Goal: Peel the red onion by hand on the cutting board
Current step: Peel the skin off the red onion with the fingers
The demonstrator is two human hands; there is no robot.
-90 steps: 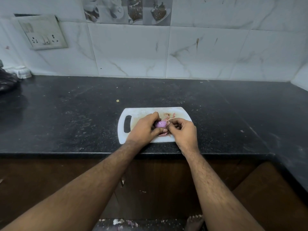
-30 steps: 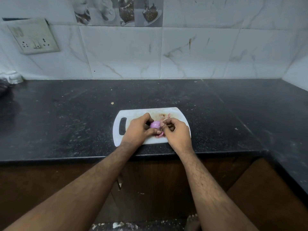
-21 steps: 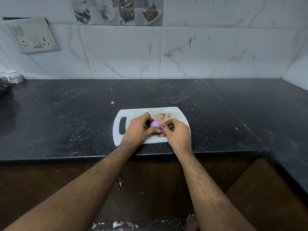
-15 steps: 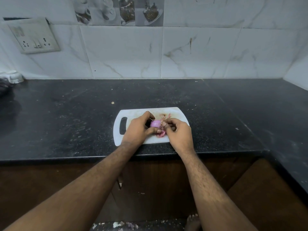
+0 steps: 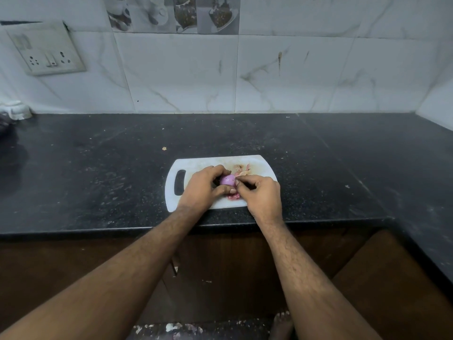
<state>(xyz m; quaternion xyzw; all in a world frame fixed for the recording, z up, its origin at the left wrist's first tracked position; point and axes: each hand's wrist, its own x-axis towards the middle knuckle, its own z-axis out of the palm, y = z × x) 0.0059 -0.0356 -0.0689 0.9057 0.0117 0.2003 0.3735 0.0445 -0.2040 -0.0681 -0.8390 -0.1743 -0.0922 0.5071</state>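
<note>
Left hand (image 5: 203,190) still cups the onion (image 5: 227,179) over the board (image 5: 196,165); right hand (image 5: 263,193) now pinching its right edge, skin scraps (image 5: 242,170) behind

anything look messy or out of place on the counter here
Mostly expected mess: loose onion skins lie on the cutting board beyond the hands, and more under the red onion. One stray scrap sits off the board on the black countertop, which looks dusty. Nothing looks damaged.
</note>
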